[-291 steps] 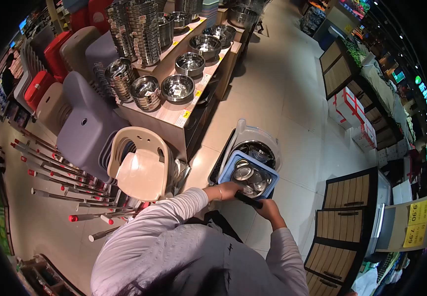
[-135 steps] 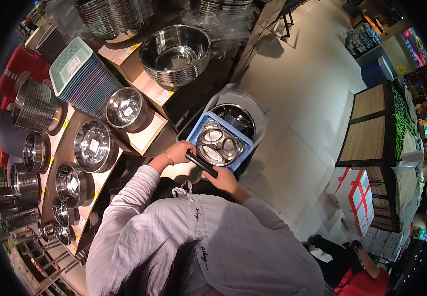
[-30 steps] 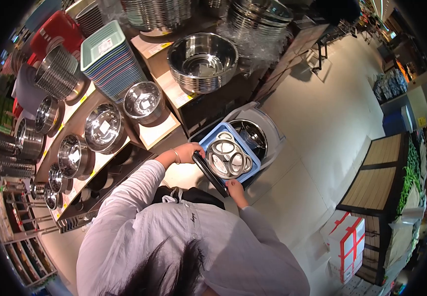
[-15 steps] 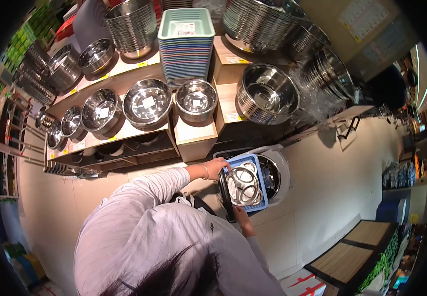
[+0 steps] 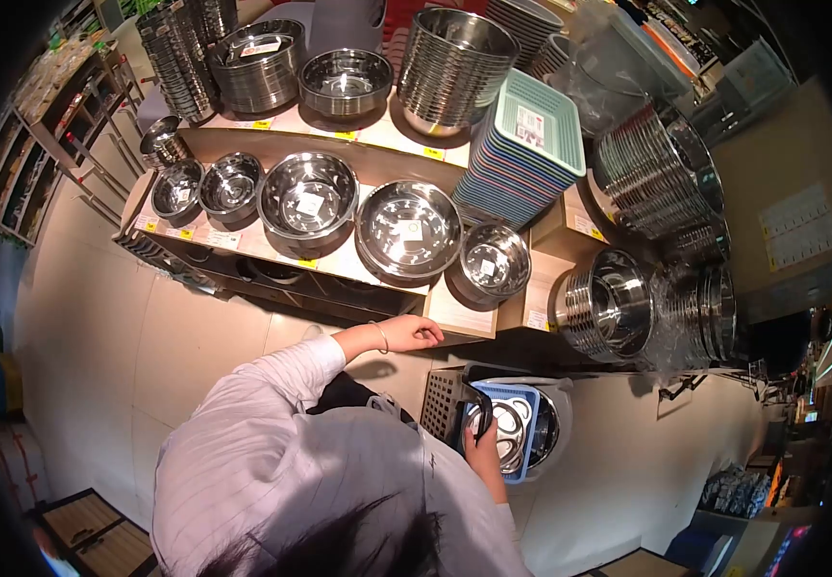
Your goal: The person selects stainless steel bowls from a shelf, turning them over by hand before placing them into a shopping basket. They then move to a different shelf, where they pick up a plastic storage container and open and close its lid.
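My left hand (image 5: 412,334), with a bangle at the wrist, is in the air just in front of the low shelf's edge. Its fingers are loosely curled in and nothing shows in them. My right hand (image 5: 482,450) is closed round the black handle (image 5: 479,406) of a shopping basket. Beneath that handle sits a blue plastic basket (image 5: 533,409), and several round shiny metal pieces (image 5: 510,423) lie inside it. A grey perforated basket wall (image 5: 442,402) shows on the left side. A clear plastic tub (image 5: 562,413) partly shows at the right.
Steel basins (image 5: 408,231) stand in a row on the lower shelf (image 5: 459,313). Stacked plastic trays (image 5: 541,120) and tall stacks of steel pots (image 5: 454,72) rise behind. More pots (image 5: 618,303) stand at the right, beside plastic wrap. Tiled floor (image 5: 99,317) surrounds the display.
My left hand has left the blue basket's edge and moved left, towards the shelf. My right hand remains at the handle. The view has turned left, so the shelves appear shifted right.
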Demonstrator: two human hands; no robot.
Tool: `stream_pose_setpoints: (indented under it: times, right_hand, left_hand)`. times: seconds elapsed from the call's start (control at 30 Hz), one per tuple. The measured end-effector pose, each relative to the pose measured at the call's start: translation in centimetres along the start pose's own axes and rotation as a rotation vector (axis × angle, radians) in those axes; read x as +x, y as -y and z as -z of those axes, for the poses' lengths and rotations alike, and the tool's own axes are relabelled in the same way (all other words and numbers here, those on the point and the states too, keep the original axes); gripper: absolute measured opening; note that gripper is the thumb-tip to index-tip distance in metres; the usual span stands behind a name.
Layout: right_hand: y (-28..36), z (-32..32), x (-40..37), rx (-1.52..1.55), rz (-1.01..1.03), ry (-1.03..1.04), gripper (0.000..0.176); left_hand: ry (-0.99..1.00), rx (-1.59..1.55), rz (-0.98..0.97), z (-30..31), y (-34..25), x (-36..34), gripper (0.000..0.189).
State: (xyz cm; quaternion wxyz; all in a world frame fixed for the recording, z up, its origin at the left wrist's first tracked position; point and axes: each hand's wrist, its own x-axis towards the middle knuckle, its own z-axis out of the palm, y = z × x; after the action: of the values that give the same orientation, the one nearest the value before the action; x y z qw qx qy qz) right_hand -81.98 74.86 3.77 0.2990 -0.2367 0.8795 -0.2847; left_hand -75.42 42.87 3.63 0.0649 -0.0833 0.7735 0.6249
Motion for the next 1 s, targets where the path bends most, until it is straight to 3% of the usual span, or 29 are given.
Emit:
stream_pose_setpoints:
  times: [0.07,0.13,0.27,0.33,0.4,0.5,0.6,0.63,0.67,0.77,0.87,1.0]
  right_hand:
    - [-1.9,-1.0,0.6,-0.05,0.026,-0.022,0.07]
    - [-0.8,-1.0,1.0,-0.091,-0.205,0.036,0.07]
    - [3.9,-0.7,1.4,-0.402,-0.413,0.045,0.065]
    - [3.8,-1.2,2.2,-0.532,-0.442,0.018,0.062]
    - [4.1,-1.7,3.0,-0.598,-0.42,-0.006,0.052]
    - [5.1,-2.8,4.0,-0.672,-0.46,0.011,0.034]
    - [6.0,-3.6,3.9,-0.693,-0.437,0.062,0.034]
    - [6.2,-3.9,3.8,-0.702,-0.437,0.089,0.033]
    - [6.3,-4.2,3.7,-0.7,-0.444,0.086,0.033]
    - [8.8,-4.3,2.7,-0.65,-0.454,0.096,0.035]
    - [12.2,-4.2,1.9,-0.577,-0.449,0.068,0.042]
    - [16.4,-3.5,1.3,-0.617,-0.426,0.177,0.054]
  left_hand:
    - [-0.109,-0.072,-0.021,4.0,0.5,-2.0,0.023]
    - [-0.21,-0.108,-0.004,8.2,-0.1,-5.1,0.022]
    - [-0.355,-0.204,-0.076,17.6,-0.5,-11.3,0.019]
    - [-0.47,-0.132,0.03,23.0,-1.1,-14.5,0.02]
    - [-0.725,-0.134,-0.009,27.7,-2.7,-16.9,0.021]
    - [-1.045,0.333,-0.151,34.5,-6.4,-19.6,0.021]
    - [-1.165,0.711,-0.264,39.9,-9.7,-20.2,0.025]
    - [-1.236,1.017,-0.421,42.1,-9.3,-19.7,0.029]
    - [-1.232,1.012,-0.427,43.4,-9.1,-19.6,0.029]
    - [-1.01,1.235,-0.071,45.7,-8.9,-19.5,0.029]
    - [-0.941,1.211,-0.084,46.5,-9.0,-19.7,0.026]
    - [-0.889,1.092,-0.156,47.4,-9.2,-20.1,0.025]
